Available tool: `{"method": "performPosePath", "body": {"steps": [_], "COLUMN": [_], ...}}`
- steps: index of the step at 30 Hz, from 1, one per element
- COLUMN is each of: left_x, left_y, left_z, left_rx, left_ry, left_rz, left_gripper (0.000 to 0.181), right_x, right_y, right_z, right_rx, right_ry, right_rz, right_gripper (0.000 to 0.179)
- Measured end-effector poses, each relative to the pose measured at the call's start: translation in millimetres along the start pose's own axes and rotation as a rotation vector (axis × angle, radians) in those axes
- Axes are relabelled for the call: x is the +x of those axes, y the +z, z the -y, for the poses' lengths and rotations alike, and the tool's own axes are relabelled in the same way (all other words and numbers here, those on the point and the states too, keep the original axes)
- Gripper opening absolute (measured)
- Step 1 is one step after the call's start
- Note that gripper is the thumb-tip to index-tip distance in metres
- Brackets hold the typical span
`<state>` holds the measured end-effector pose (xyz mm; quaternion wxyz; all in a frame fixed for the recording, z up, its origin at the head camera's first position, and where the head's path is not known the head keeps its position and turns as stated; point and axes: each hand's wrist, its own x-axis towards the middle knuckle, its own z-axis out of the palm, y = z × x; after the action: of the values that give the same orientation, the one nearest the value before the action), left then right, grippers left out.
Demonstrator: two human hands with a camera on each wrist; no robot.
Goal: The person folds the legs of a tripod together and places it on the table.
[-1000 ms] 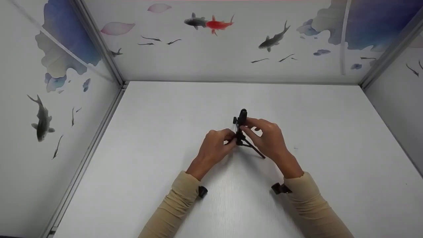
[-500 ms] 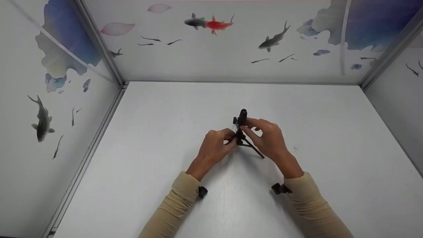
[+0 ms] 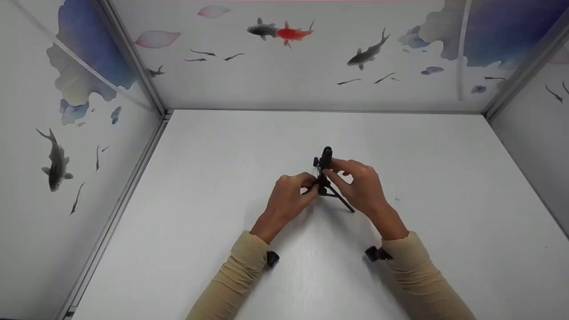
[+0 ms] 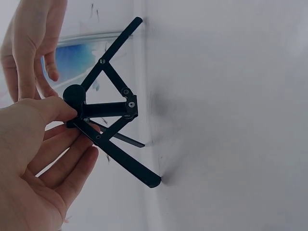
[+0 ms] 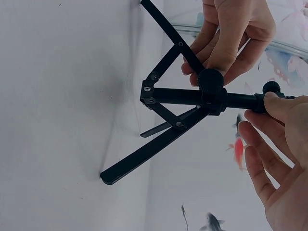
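A small black tripod (image 3: 324, 183) stands near the table's middle, its legs spread, with leg tips right at the white surface. In the left wrist view its braces fan out from the central column (image 4: 107, 110). My left hand (image 3: 288, 194) pinches the tripod at the collar where the legs join, thumb beside a large round knob (image 5: 211, 80). Higher up, my right hand (image 3: 363, 184) holds the column between thumb and fingers, close to a smaller knob (image 5: 271, 87). In the head view, the left fingers hide part of the collar.
The white tabletop (image 3: 213, 146) is enclosed by a back wall (image 3: 320, 89) and side walls printed with fish and blue shapes. Metal rails (image 3: 146, 75) run along the corners. A small black camera (image 3: 272, 258) sits at the left cuff, another camera (image 3: 378, 254) at the right.
The tip of the tripod's near right leg has shifted very slightly to the left. Both hands keep their places and their grip on the tripod.
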<state>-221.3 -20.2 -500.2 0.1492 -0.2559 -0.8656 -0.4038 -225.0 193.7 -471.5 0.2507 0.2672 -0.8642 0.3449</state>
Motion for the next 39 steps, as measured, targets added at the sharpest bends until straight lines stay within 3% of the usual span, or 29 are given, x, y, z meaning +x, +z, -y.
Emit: {"method": "performPosePath", "body": {"steps": [39], "left_x": [0.0], "left_y": [-0.6], "left_z": [-2.8], "left_rx": [0.009], "left_ry": [0.009], "left_rz": [-0.032], "left_gripper": [0.011], "right_x": [0.2], "right_y": [-1.8], "right_z": [1.0], "right_rx": [-0.021], "right_ry": [-0.015], "right_rz": [-0.009], "right_gripper": [0.024]}}
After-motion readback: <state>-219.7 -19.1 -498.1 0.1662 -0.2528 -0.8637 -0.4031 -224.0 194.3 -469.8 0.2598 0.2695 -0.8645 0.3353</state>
